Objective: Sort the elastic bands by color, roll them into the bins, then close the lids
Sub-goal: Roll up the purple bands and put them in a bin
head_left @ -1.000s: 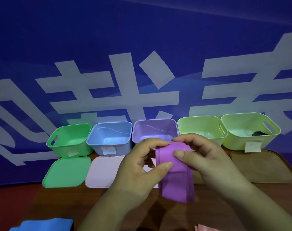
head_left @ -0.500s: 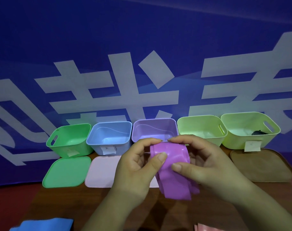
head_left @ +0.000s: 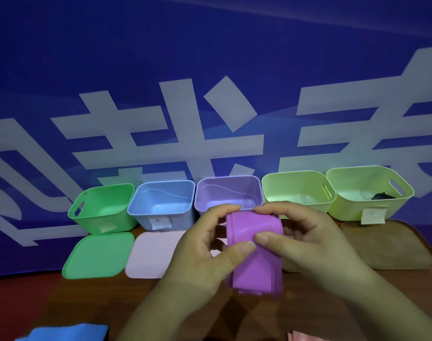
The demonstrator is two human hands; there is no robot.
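Bins: five in one row along the far edge of the table [head_left: 91, 306], all uncovered. From my left: green bin [head_left: 102, 209], blue bin [head_left: 162, 205], purple bin [head_left: 228, 193], then two yellow-green bins [head_left: 296, 187] [head_left: 367, 190].
Bin contents: the rightmost holds one dark item [head_left: 382, 196], too small to identify. The other four interiors show nothing.
Labels: three paper tags visible on bin fronts.
Lids: green lid [head_left: 98, 255] and pink lid [head_left: 153, 254] lie flat before the left bins. One brown lid [head_left: 387, 244] lies flat before the rightmost bin. Any others are hidden by my hands.
Bands: three visible. The purple band [head_left: 255, 264] is in my hands. A blue band [head_left: 64, 334] and a pink band [head_left: 315, 337] lie at the near edge, both cut off by the frame.
Purple band, position: above the table, in front of the purple bin.
Purple band, axis: long axis runs away from me. The far end curls over at the top. The flat layered tail hangs toward me.
Left hand [head_left: 200, 257]: grasping the purple band, thumb on its face.
Right hand [head_left: 313, 239]: grasping the purple band, thumb on its face, fingertip at the curled top.
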